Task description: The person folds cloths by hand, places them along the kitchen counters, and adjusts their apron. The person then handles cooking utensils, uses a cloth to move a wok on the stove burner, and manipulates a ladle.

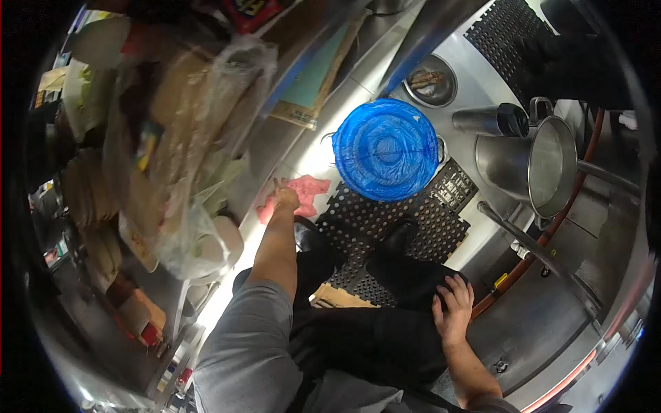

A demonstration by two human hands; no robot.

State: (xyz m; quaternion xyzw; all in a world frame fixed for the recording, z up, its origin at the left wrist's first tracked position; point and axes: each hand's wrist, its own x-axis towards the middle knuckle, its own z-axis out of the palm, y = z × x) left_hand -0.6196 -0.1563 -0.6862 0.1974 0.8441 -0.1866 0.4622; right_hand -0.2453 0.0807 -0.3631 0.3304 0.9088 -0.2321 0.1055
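Observation:
My left hand (286, 197) reaches down to the floor and grips a pink cloth (308, 186), which lies crumpled and spread around the fingers. Close to it, on the right, stands a round pot-like container covered in blue plastic (385, 148), with metal handles at its sides. My right hand (453, 308) rests on my right knee, fingers spread, holding nothing.
Black perforated mats (354, 237) cover part of the floor. At the right are a large steel pot (506, 165) tipped on its side, a steel cylinder (482, 120) and a metal bowl (430, 81). Plastic-wrapped goods (200, 131) crowd the left, above the floor.

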